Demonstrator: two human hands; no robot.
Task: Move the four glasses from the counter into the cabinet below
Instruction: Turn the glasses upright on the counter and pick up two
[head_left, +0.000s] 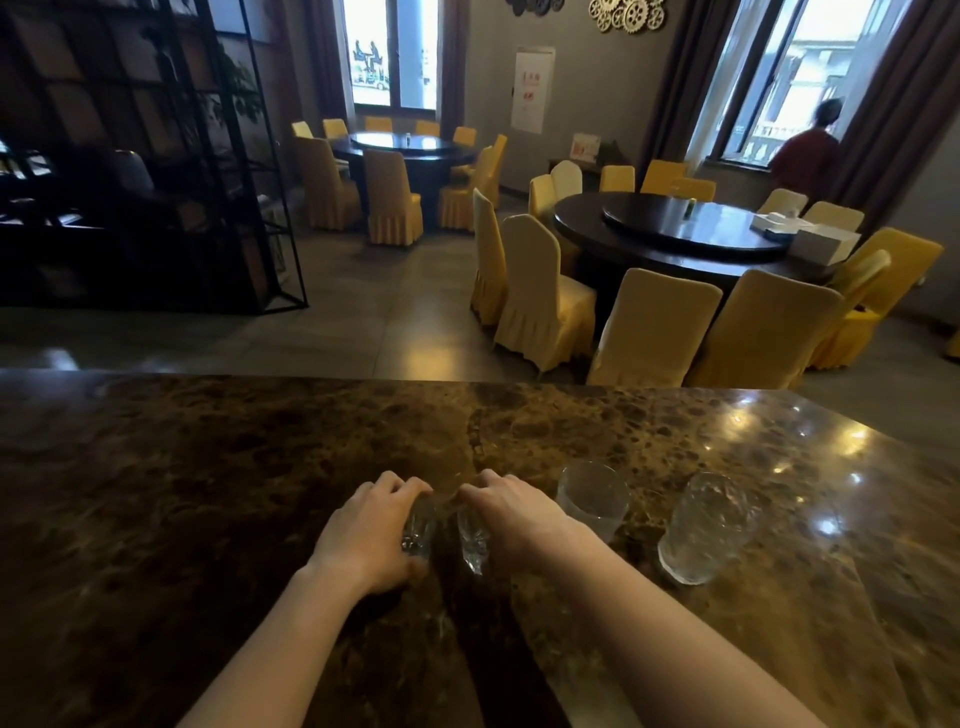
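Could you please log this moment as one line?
left hand: gripping glass | right hand: gripping second glass | two glasses waiting

My left hand (371, 535) and right hand (511, 514) sit side by side on the counter (208, 493), each wrapped around a glass: the left glass (420, 530) and the second glass (472, 543), which lie between my palms. Just right of my right hand stands a third glass (595, 499); further right, apart from it, stands the fourth glass (701, 527).
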